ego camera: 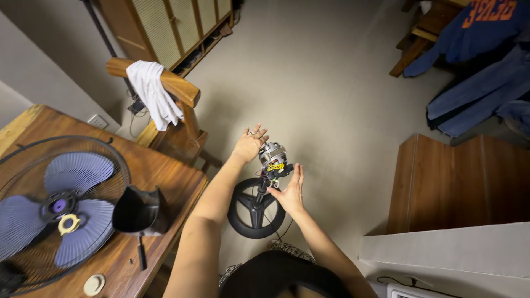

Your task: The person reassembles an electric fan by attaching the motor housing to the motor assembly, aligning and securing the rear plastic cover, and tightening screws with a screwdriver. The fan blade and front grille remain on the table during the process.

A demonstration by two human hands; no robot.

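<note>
2 hands (249,144) (290,190) around bare fan motor (273,156), neither grip closed.

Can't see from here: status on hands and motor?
Both hands open: left hand behind the fan motor, right hand beside it. Motor upright on stand, round base on floor. Nothing blocking.

Both hands, left (249,144) and right (289,191), open around bare fan motor (272,155) on stand (256,207); blade cage (58,207) on counter (160,165).

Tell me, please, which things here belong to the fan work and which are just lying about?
In hand:
bare grey fan motor on its black round stand base
left hand, right hand
purple fan blade in wire guard
black motor cover

Lying about:
white cloth on wooden chair
blue clothes
</note>
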